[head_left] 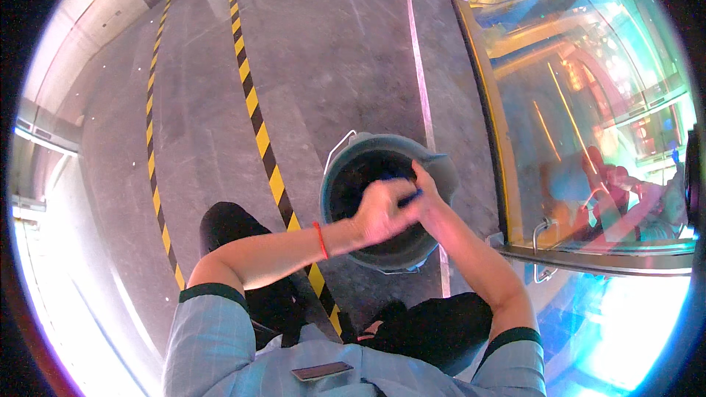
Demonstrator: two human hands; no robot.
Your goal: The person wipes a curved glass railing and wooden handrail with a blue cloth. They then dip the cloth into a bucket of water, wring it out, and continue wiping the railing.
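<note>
A grey-green plastic bucket (329, 193) with a pouring spout and a wire handle stands on the floor between my knees. Its inside looks dark. Over its opening, my left hand (386, 207), below the red wrist string (320, 240), meets my right hand (429, 193). A dark blue cloth-like item (409, 197) shows between the hands, bunched in my left hand. The left hand is motion-blurred. My right hand's thumb or finger points up near the bucket's inner wall, and whether it grips the blue item is hidden.
Yellow-and-black floor tape (265, 146) runs past the bucket's left side, and a pale floor line (422, 88) passes behind it. To the right stands a framed glass panel (551, 121) with a metal handle (538, 242). My bent knees flank the bucket.
</note>
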